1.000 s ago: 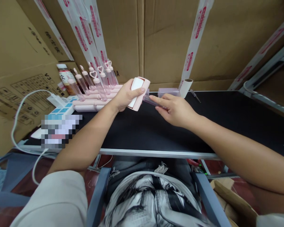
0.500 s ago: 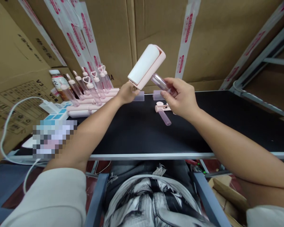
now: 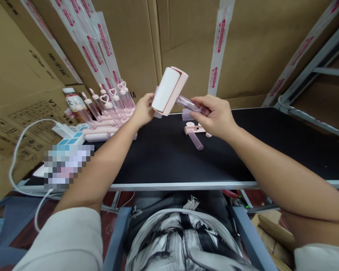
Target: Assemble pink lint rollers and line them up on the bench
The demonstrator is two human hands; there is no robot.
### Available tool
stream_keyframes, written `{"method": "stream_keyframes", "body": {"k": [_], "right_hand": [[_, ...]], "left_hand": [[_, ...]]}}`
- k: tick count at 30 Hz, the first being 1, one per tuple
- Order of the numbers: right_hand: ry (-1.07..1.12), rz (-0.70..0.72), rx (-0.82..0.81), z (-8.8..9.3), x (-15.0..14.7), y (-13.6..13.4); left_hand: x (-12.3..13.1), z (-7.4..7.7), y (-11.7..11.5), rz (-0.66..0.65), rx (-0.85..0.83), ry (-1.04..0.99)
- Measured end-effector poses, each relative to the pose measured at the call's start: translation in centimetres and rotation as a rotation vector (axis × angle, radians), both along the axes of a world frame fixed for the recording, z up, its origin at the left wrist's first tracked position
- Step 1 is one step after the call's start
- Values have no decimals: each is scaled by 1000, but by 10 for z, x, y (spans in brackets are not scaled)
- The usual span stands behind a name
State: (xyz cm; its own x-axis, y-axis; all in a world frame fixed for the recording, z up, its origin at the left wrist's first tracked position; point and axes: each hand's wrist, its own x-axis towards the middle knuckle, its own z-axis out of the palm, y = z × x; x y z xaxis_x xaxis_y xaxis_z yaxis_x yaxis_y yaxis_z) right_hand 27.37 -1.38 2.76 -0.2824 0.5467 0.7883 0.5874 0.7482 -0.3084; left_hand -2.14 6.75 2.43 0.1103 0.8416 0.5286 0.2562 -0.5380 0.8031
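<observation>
My right hand (image 3: pixel 217 114) is closed around the clear handle of a lint roller (image 3: pixel 166 89). The roller has a white roll in a pink frame and is held tilted above the table. My left hand (image 3: pixel 142 108) is at the roll's left side, its fingertips partly hidden behind it. A translucent purple cover (image 3: pixel 158 114) shows at the roll's edge, gripped by my left hand. Below my right hand, a pink roller frame without a roll (image 3: pixel 196 129) lies on the black table, its purple handle pointing toward me. Another translucent cover (image 3: pixel 187 114) lies behind it.
Several pink lint rollers (image 3: pixel 101 130) lie at the left, handles upright with heart-shaped ends. Near them are a bottle (image 3: pixel 70 99), a power strip (image 3: pixel 73 136), a white cable (image 3: pixel 13 158) and a blurred-out object (image 3: pixel 69 165). Cardboard (image 3: pixel 186 45) stands behind the table (image 3: pixel 158 162).
My left hand has taken up the translucent cover that lay behind the roller and brought it against the roll. The lint roller has come down slightly and turned more upright.
</observation>
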Motion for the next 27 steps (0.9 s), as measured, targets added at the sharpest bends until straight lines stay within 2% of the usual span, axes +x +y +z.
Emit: {"method": "stream_keyframes", "body": {"k": [3, 7, 11, 15, 21, 27], "right_hand": [[-32, 29, 0, 1, -1, -3], [-95, 32, -17, -4, -4, -3], [-115, 8, -30, -11, -5, 1], [-119, -2, -54, -12, -4, 3], [-127, 6, -55, -9, -4, 1], [-154, -18, -56, -10, -5, -1]], "left_hand": [[-14, 14, -28, 122, 68, -140], [-19, 15, -50, 58, 37, -138], [-10, 5, -50, 13, 41, -66], [-9, -3, -45, 3, 63, -82], [-13, -2, -43, -4, 189, -68], [-15, 0, -46, -26, 88, -50]]}}
